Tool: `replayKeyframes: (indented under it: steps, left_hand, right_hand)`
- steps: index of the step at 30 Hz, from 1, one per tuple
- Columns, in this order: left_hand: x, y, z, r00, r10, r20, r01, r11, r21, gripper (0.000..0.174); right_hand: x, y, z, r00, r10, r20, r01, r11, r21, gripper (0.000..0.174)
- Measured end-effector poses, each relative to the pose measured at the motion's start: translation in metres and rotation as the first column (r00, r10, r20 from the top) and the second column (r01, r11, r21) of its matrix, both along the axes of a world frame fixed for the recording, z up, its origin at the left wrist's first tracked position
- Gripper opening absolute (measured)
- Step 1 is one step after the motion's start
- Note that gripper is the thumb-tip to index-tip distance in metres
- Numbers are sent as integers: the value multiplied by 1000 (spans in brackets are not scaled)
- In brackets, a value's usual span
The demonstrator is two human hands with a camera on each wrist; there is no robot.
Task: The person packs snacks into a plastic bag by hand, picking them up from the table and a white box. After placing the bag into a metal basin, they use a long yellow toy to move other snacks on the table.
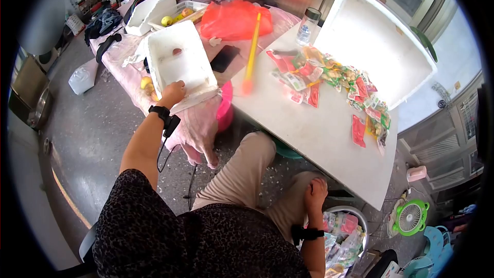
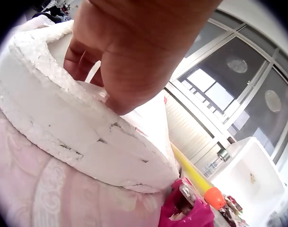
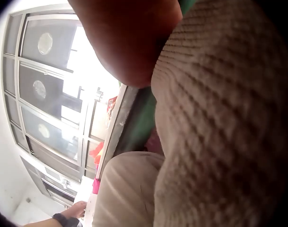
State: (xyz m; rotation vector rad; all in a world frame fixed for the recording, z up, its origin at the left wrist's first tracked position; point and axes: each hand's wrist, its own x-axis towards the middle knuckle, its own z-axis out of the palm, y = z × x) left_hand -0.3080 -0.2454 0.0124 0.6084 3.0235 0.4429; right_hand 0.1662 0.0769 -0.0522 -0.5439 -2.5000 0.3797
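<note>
My left hand [image 1: 174, 92] reaches over the near rim of a white foam box [image 1: 191, 46] on the pink-covered table. In the left wrist view the left hand [image 2: 130, 52] is bent down past the rough foam wall [image 2: 73, 127], its fingers [image 2: 77, 64] curled inside. Something pale shows beside these fingers, and I cannot tell whether they hold it. A small reddish-brown spot [image 1: 177, 51] lies toward the box's far end. My right hand [image 1: 315, 194] rests on my right knee, holding nothing visible; in the right wrist view only part of that hand [image 3: 134, 42] appears.
On the white table [image 1: 303, 128] lie many small food packets [image 1: 355, 85], a clear jar [image 1: 309, 27], and a large foam box [image 1: 375, 41]. A yellow stick [image 1: 253, 51], phone [image 1: 225, 58] and red bag [image 1: 234, 19] are beyond. A basin of packets [image 1: 365, 226] stands low at right.
</note>
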Motion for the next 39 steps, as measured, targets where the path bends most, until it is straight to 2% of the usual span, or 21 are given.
replayKeyframes:
  steps: [1, 4, 7, 10, 14, 16, 18, 19, 22, 23, 25, 29, 32, 34, 38, 39]
  left_hand:
    - [-1, 1, 1, 1000, -1, 4, 1, 1000, -3, 26]
    - [3, 3, 9, 996, 69, -51, -62, 989, 133, 23]
    - [-10, 1, 5, 979, 10, -203, 47, 961, 273, 22]
    - [23, 21, 35, 982, 29, -186, 72, 856, 513, 18]
    - [90, 61, 55, 988, -116, -100, 153, 724, 673, 12]
    - [107, 82, 42, 982, -154, -112, 190, 719, 669, 13]
    - [119, 107, 30, 977, -157, -147, 215, 702, 679, 16]
    - [120, 120, 25, 977, -162, -138, 213, 731, 649, 17]
    - [131, 158, 28, 980, -188, -65, 181, 704, 687, 14]
    - [131, 169, 29, 973, -201, -118, 229, 732, 642, 13]
    - [128, 195, 26, 968, -199, -150, 248, 714, 655, 13]
    - [97, 238, -3, 972, -182, -151, 236, 709, 664, 17]
    - [90, 250, -12, 985, -172, -33, 157, 784, 601, 21]
    - [100, 249, -17, 981, -181, -69, 188, 811, 553, 21]
    - [114, 246, -26, 957, -212, -197, 285, 809, 513, 22]
    - [115, 245, -26, 962, -206, -179, 271, 805, 528, 22]
  right_hand:
    - [0, 0, 0, 1000, -9, 3, 9, 1000, 0, 18]
    - [-1, -3, 1, 999, -39, 31, 40, 999, -11, 18]
    - [-2, -4, 8, 1000, -14, 6, 14, 1000, 9, 18]
    - [0, 4, 10, 998, 58, -11, -59, 980, -192, 18]
    - [-19, -2, 50, 995, 37, -92, -67, 936, -345, 15]
    - [-35, -6, 72, 991, 52, -125, -95, 928, -361, 14]
    - [-51, -3, 86, 995, 84, -51, -97, 914, -393, 15]
    - [-59, 0, 91, 994, 104, -17, -102, 907, -408, 15]
    - [-82, 8, 95, 994, 92, -63, -110, 911, -398, 18]
    - [-90, 12, 95, 993, 99, -66, -117, 913, -392, 18]
    - [-109, 24, 93, 991, 111, -73, -131, 915, -381, 19]
    - [-150, 50, 89, 987, 143, -74, -157, 957, -245, 23]
    - [-184, 68, 79, 991, 134, -30, -137, 980, -144, 31]
    - [-203, 72, 76, 996, 88, 15, -86, 993, -78, 38]
    - [-237, 80, 81, 982, 32, 185, -10, 993, -120, 51]
    - [-248, 86, 76, 977, 14, 215, 13, 992, -127, 54]
